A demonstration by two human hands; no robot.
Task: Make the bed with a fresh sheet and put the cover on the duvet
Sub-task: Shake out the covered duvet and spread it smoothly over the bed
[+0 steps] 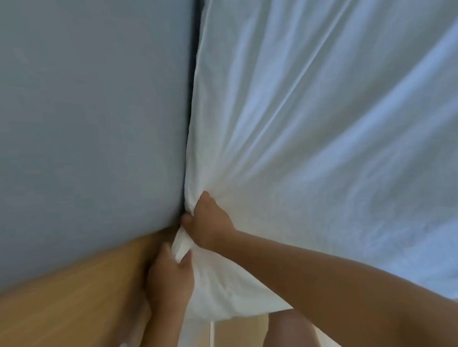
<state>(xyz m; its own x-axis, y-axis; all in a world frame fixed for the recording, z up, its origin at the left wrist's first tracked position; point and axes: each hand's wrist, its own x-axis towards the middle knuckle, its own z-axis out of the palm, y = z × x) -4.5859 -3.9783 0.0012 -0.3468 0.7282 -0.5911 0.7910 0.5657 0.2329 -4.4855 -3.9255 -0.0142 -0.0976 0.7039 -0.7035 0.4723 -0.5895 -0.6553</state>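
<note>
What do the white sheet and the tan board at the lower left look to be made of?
The white sheet looks like thin woven fabric, perhaps cotton, with a matte finish: soft creases fan out from where the right hand grips it. The tan board looks like wood or wood-look laminate with a smooth finish: faint grain streaks show, though blur leaves it open.

White sheet (pixel 328 113) spread over mattress, creases fanning from bunched corner; wooden surface (pixel 54 316) just beside corner.
</note>
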